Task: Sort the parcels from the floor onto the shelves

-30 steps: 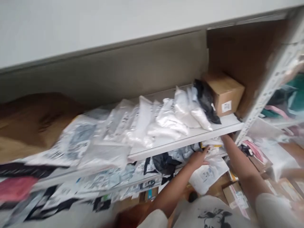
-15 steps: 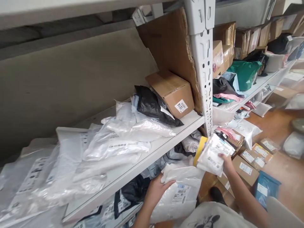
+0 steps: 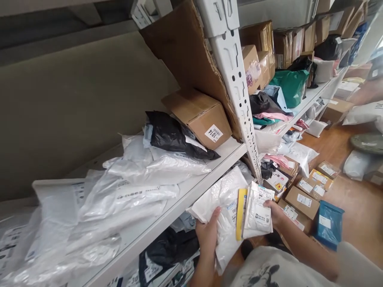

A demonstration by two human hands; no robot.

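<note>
My left hand (image 3: 208, 231) grips a large white plastic mailer (image 3: 226, 235) by its left side, thumb on top. My right hand (image 3: 273, 211) is closed on the right edge of a small stack of white parcels (image 3: 259, 211) with printed labels. A yellow strip (image 3: 241, 215) sticks out along the stack's left side. The stack overlaps the right part of the mailer, so part of the mailer and its label is hidden. Both hands are in front of the shelf edge, near the foot of the white upright.
On the shelf board (image 3: 179, 217) lie several white mailers (image 3: 131, 195), a black bag (image 3: 170, 135) and a cardboard box (image 3: 203, 119) labelled 1014. A perforated white post (image 3: 239, 87) divides the racks. Boxes and a blue parcel (image 3: 329, 223) sit on the floor at right.
The mailer has risen and tilted in my left hand. My right hand has brought the small stack left, over the mailer's right part. The view has shifted to the right.
</note>
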